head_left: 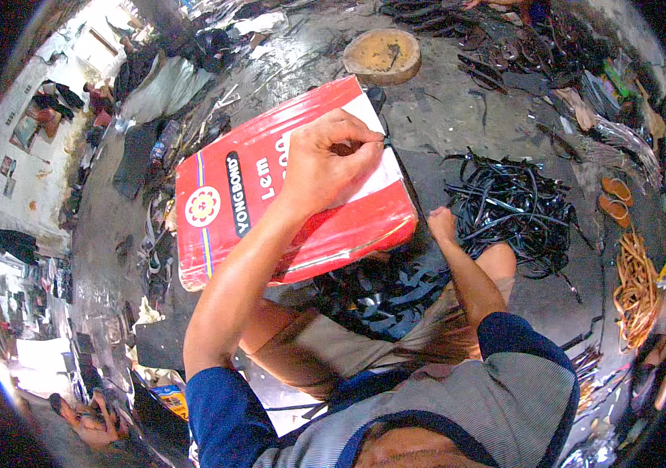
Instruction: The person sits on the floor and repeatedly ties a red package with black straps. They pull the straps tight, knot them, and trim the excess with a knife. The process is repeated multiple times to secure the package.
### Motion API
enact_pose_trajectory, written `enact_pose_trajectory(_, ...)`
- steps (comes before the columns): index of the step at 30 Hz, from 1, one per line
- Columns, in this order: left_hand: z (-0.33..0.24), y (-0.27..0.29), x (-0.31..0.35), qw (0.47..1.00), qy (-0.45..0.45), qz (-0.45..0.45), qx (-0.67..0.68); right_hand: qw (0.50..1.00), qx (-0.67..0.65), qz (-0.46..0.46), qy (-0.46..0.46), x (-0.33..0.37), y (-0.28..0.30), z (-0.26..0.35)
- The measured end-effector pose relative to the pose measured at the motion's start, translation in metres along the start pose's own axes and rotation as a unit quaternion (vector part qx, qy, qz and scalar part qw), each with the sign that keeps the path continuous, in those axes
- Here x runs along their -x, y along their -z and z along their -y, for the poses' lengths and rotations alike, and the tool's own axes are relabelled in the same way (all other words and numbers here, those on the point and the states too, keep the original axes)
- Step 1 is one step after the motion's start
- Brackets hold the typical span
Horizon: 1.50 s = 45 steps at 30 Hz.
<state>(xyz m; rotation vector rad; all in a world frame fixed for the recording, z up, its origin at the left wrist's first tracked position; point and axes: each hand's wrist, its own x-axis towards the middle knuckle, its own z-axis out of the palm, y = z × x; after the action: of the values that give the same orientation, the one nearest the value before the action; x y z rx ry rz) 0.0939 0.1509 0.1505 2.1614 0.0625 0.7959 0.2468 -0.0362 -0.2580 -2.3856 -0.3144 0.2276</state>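
Note:
A large red tin point(317, 234) with a white patch and a flower emblem lies tilted across my lap. Over its top face, my left hand point(329, 160) has thumb and fingers pinched together at the far right edge. A thin black strip point(404, 170) runs from those fingertips along the tin's edge toward my right hand point(442, 224). That hand is closed in a fist just off the tin's right corner, and the strip's end seems to go into it. Beside it, a tangled heap of shiny black strips point(516, 210) rests on the floor.
More dark cut pieces point(383, 300) lie between my legs. Ahead stands a round wooden block point(382, 58). To the right are brown sandals point(615, 201) and a bundle of tan strips point(635, 292). Scraps line the left, where another person's limbs point(95, 421) show.

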Motion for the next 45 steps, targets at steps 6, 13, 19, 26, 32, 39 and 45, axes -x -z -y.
enact_pose_trajectory(6, 0.002, 0.0, -0.002, 1.0, -0.02, -0.002, -0.022, 0.993, 0.092, 0.033, -0.07, 0.009, -0.001, -0.028)
enact_pose_trajectory(13, 0.0, 0.001, -0.006, 0.99, -0.131, 0.011, -0.047, 0.988, 0.149, 0.013, 0.024, 0.006, 0.014, -0.04)
enact_pose_trajectory(19, -0.01, -0.016, -0.014, 0.992, -0.124, 0.017, -0.003, 0.916, -0.387, -0.081, -0.072, -0.049, 0.087, -0.054)
enact_pose_trajectory(26, 0.002, 0.006, 0.003, 0.99, -0.132, -0.004, -0.046, 0.86, -0.394, 0.132, 0.298, 0.008, 0.251, 0.231)
enact_pose_trajectory(32, -0.01, 0.009, 0.012, 0.997, -0.069, -0.008, -0.036, 0.881, -0.273, 0.161, 0.351, 0.066, 0.27, 0.273)
enact_pose_trajectory(39, -0.08, -0.013, 0.075, 0.933, 0.178, -0.012, 0.311, 0.861, -0.399, 0.114, 0.294, 0.161, 0.285, 0.264)
enact_pose_trajectory(45, -0.091, -0.037, 0.103, 0.852, 0.206, -0.056, 0.478, 0.844, -0.429, 0.102, 0.306, 0.196, 0.283, 0.259)
